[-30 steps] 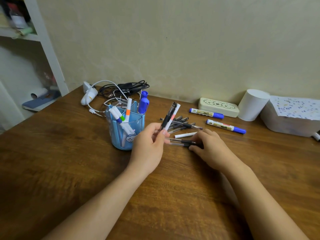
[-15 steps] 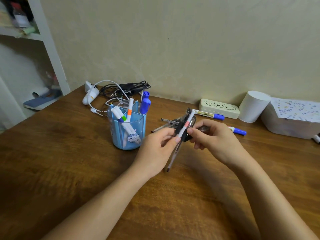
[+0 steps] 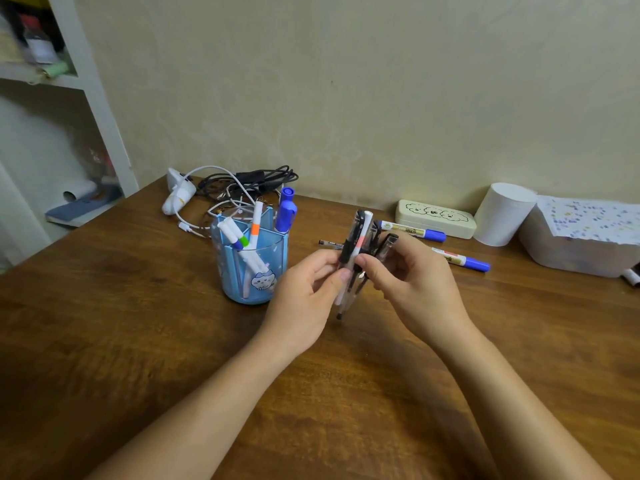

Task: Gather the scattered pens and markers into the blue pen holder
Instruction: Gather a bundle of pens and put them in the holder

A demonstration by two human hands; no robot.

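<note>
The blue pen holder [image 3: 254,271] stands on the wooden table, holding several white markers and a blue marker. Just right of it, my left hand [image 3: 306,292] and my right hand [image 3: 412,278] together grip a near-upright bundle of pens [image 3: 356,251], black ones and a white one with a pink band, tips down above the table. One black pen [image 3: 329,243] lies on the table behind the bundle. Two blue-capped markers lie further right, one [image 3: 414,231] by the cream case and one [image 3: 462,260] nearer me.
A cream case [image 3: 436,218], a white cup [image 3: 502,214] and a white box under dotted paper [image 3: 585,237] line the back right. Tangled cables and a white charger [image 3: 221,188] lie behind the holder. A white shelf unit [image 3: 86,98] stands at the left.
My right hand lifted pens off the table and brought them to my left hand. The bundle is now held nearly upright between both hands, and fewer pens lie on the table.
</note>
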